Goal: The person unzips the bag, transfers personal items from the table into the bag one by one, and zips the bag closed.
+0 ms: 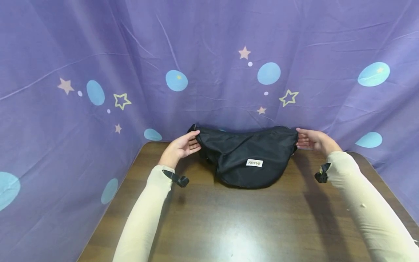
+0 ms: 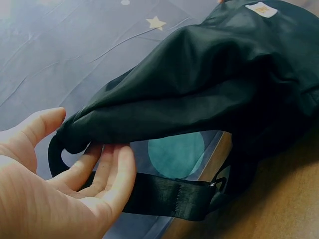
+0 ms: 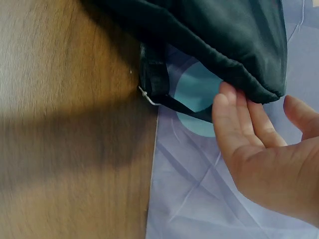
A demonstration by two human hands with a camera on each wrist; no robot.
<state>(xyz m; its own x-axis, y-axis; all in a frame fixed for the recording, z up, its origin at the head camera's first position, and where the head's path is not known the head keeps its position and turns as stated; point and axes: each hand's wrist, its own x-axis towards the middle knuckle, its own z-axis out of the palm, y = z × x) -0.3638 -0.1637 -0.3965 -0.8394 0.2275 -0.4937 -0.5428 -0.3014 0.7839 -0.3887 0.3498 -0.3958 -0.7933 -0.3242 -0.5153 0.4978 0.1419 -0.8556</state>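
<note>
- A black nylon waist bag (image 1: 248, 156) with a curved, crescent-like body lies on a dark brown wooden table (image 1: 235, 222), at the far edge close to the backdrop.
- A small white label (image 1: 254, 163) with lettering sits on the front of the bag, low and near the middle.
- The left hand (image 1: 181, 146) is at the bag's left tip; the left wrist view shows straight, relaxed fingers (image 2: 112, 167) touching the underside of the tip, thumb apart above, nothing clasped.
- The right hand (image 1: 312, 140) is at the bag's right tip; in the right wrist view its fingertips (image 3: 234, 102) rest against the seamed end, fingers straight, thumb spread away, not clenched.
- A black webbing strap (image 2: 164, 196) with a metal ring runs below the bag's left end, just beside the left fingers.
- Both arms wear cream-coloured sleeves (image 1: 144, 214).
- A purple cloth (image 1: 98, 54) printed with blue ovals and stars hangs behind and to both sides of the table.
</note>
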